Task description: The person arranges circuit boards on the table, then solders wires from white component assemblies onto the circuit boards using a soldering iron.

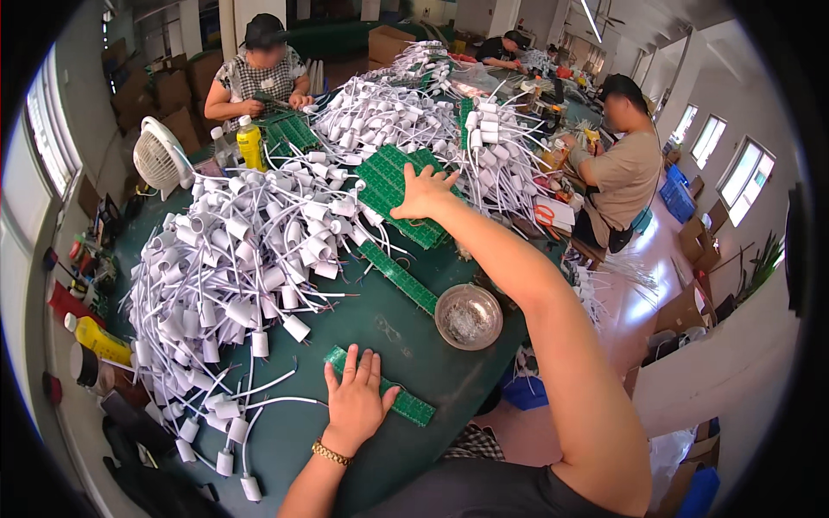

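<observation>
- Right now your left hand [354, 399] lies flat, fingers spread, pressing a green circuit strip [406, 404] onto the green surface [406, 332] close to you.
- That strip's long axis runs from upper left to lower right beneath your palm.
- Your right hand [420, 192] reaches far forward, fingers splayed on the stack of green boards [397, 177], beside the heap of white sockets [242, 250].
- A metal bowl [468, 316] sits between the two.

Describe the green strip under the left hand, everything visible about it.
The green strip is a long, narrow, flat board, circuit-board-like, with rows of small repeated sections. It lies flat on the dark green table, running diagonally from upper left to lower right. The left hand rests palm-down across its middle, hiding that part; both ends stick out. Nothing else touches it.
</observation>
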